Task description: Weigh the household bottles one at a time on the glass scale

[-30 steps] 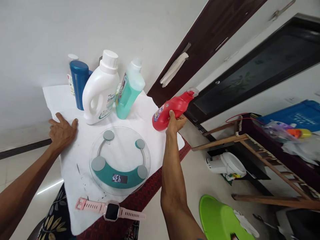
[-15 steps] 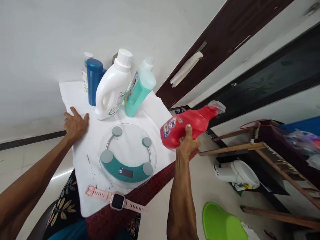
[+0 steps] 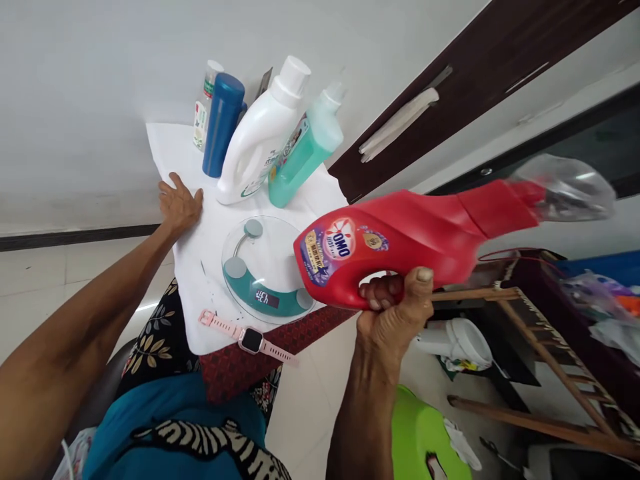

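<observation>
Single head-worn view, facing forward-down

Red OMO bottle [image 3: 400, 223], purple-and-gold label [image 3: 327, 250], looped handle [image 3: 345, 288], clear cap [image 3: 575, 190], tipped nearly onto its side in midair, base nearest the round glass scale [image 3: 267, 270], cap pointing away to its right

A white towel [image 3: 400, 125] hangs against the dark brown door [image 3: 500, 40]. White bucket [image 3: 465, 341] and green basin [image 3: 413, 427] noted near the wooden frame [image 3: 540, 423].
</observation>
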`<state>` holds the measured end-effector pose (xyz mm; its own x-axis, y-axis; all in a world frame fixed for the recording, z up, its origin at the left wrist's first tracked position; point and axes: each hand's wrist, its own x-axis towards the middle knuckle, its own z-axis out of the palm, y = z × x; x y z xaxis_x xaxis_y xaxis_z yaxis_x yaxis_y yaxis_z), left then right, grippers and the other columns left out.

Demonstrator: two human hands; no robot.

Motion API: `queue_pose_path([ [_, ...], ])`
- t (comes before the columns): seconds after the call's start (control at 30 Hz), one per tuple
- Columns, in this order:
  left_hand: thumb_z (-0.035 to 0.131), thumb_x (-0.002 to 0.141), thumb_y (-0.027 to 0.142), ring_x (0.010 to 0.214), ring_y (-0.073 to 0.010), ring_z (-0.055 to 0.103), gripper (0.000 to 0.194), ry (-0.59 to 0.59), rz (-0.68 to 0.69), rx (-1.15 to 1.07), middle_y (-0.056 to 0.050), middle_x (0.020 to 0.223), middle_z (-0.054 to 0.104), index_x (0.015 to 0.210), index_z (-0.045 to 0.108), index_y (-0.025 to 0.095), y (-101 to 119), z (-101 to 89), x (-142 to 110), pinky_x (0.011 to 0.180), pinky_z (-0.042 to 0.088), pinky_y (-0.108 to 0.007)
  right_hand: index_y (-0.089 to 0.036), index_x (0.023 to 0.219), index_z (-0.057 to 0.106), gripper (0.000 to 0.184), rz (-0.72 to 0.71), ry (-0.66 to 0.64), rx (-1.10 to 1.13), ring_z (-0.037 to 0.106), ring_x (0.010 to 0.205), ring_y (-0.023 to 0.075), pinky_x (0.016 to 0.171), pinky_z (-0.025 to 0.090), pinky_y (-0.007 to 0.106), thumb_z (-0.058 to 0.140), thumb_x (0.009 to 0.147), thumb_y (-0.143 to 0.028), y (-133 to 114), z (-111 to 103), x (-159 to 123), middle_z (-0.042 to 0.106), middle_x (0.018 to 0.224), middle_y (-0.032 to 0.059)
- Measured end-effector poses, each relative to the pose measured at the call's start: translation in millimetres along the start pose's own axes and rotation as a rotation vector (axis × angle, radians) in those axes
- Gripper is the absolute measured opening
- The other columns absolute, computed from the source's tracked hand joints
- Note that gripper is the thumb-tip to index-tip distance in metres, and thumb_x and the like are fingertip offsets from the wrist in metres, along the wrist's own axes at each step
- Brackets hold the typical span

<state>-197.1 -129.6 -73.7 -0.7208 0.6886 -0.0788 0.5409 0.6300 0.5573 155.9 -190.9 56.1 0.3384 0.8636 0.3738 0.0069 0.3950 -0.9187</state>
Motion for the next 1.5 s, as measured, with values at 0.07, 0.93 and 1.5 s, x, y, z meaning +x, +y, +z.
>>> queue_pose_path([
  [0.07,0.055,0.109,0.045,0.149,-0.0532,0.054,0.091,0.000,0.006,-0.011,-0.041,0.172,0.036,0.179,0.020,-0.002,-1,1.3,0,0.125,0.043,-0.068,-0.025,0.059,0.039,0.073,0.030,-0.013,0.011,0.023,0.041,0.0037,0.040,0.030,0.022,0.091,0.074,-0.075,4,15,-14,0.030,0.049,-0.0130],
  [0.93,0.057,0.107,0.047,0.143,-0.0518,0.060,0.087,0.001,-0.008,-0.110,-0.037,0.164,0.042,0.179,0.028,0.009,-11,2.0,8,0.121,0.046,-0.067,-0.021,0.097,0.072,0.061,-0.038,-0.137,-0.380,0.068,0.082,0.0201,0.078,0.055,0.035,0.066,0.093,-0.082,43,-19,-48,0.073,0.088,0.0020],
  [1.5,0.038,0.116,0.055,0.150,-0.0465,0.062,0.070,-0.096,-0.078,-0.333,-0.037,0.153,0.064,0.148,0.059,-0.003,-54,3.0,3,0.123,0.049,-0.057,-0.025,0.111,0.064,0.055,0.001,0.047,-0.138,0.070,0.095,0.0185,0.079,0.055,0.032,0.065,0.093,-0.077,23,5,-44,0.069,0.107,0.0031],
])
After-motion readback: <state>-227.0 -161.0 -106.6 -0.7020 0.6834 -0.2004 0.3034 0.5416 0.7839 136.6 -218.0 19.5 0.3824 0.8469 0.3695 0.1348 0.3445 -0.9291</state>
